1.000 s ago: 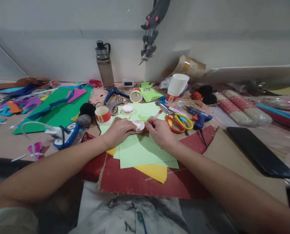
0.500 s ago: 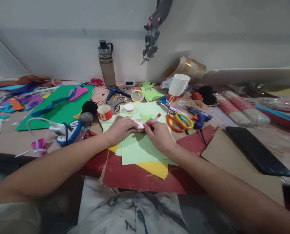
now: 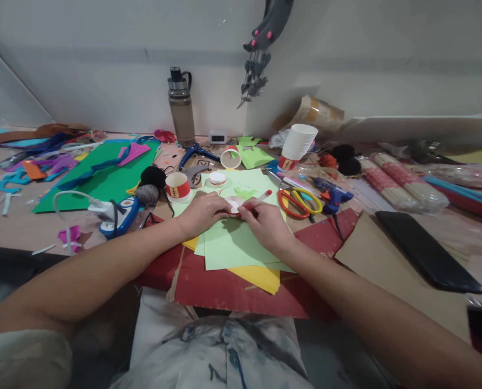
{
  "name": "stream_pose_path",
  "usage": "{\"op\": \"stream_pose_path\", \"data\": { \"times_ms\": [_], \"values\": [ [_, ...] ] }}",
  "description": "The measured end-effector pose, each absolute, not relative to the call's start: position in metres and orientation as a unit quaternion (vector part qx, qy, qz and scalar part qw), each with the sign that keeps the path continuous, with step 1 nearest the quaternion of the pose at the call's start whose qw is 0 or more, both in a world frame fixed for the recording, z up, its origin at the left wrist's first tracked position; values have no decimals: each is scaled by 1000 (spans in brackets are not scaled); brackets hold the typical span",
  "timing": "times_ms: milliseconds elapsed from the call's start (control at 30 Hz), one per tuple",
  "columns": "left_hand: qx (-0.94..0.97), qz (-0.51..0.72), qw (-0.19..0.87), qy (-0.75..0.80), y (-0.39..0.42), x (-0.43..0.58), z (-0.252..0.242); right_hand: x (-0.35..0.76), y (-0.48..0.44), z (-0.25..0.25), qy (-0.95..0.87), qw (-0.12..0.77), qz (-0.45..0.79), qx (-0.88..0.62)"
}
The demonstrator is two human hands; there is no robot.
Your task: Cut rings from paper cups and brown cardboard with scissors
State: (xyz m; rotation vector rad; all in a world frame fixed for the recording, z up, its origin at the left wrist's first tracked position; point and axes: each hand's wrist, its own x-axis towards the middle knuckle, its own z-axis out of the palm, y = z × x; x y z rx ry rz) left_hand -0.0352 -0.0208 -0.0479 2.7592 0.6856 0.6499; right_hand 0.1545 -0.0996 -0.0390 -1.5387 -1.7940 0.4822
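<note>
My left hand [image 3: 203, 212] presses down on a small upturned paper cup [image 3: 235, 204], white with a red band, that sits on a light green paper sheet [image 3: 232, 243]. My right hand [image 3: 265, 220] is closed round a pen with a red cap [image 3: 258, 199], its tip at the cup's rim. The green sheet lies over a yellow sheet [image 3: 260, 278] and red cardboard [image 3: 224, 294]. Both hands meet at the cup in the middle of the table.
Red and yellow scissors [image 3: 299, 201] and a blue glue gun [image 3: 330, 193] lie right of my hands. A stack of white cups [image 3: 299, 143], a water bottle [image 3: 182, 108], another red-banded cup [image 3: 177, 187], green foam sheet [image 3: 99, 178] and a black flat slab [image 3: 425, 251] surround them.
My hands have stayed on the cup while the pen tip shifted slightly round its rim. The camera view drifted a little, moving things rightward in the picture.
</note>
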Motion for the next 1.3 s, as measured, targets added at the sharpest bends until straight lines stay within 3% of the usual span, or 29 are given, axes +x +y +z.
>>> {"op": "stream_pose_path", "data": {
  "times_ms": [167, 633, 967, 1300],
  "values": [
    [942, 217, 101, 233, -23, -36, -46, 163, -104, -33, -662, 401, 189, -604],
    [959, 134, 120, 220, -18, -37, -32, 150, -106, -52, -756, 400, 135, -499],
    [960, 129, 106, 225, -17, -35, -34, 141, -102, -49, -839, 297, 46, -454],
    [959, 125, 112, 227, -17, -36, -33, 149, -103, -54, -824, 352, 43, -443]
  ]
}}
